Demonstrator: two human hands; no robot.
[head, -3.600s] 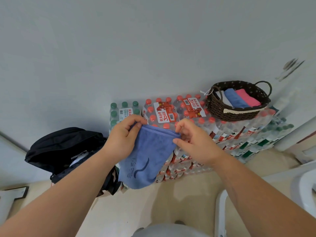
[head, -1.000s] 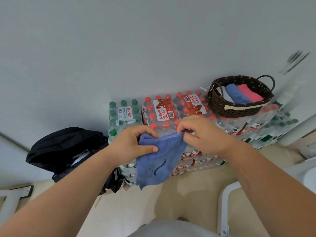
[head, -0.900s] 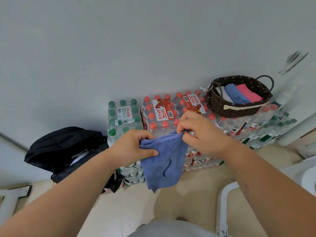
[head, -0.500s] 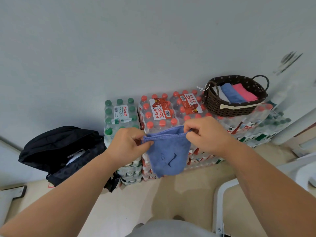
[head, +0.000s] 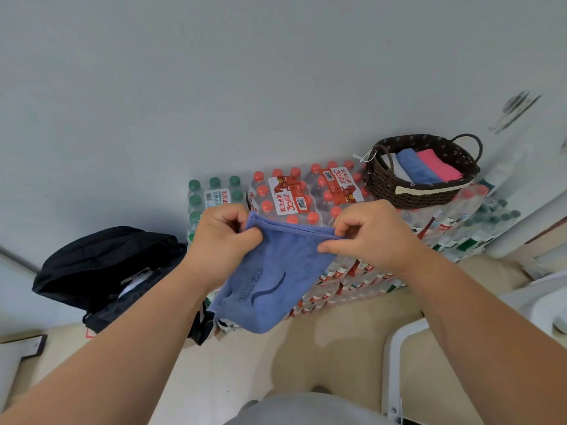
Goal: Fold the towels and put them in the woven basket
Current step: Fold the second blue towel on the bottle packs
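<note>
Folding: blue towel [head: 270,277], top edge pinched by left hand [head: 224,240] and right hand [head: 368,237].
Done: three towels [head: 418,168] in basket [head: 429,201].
Left: finish fold, add it.

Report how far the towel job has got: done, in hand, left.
Done: a white towel, blue towel and pink towel lie folded in the woven basket. In hand: left hand and right hand pinch the top edge of a second blue towel. Left: finish folding it and put it in the basket.
</note>
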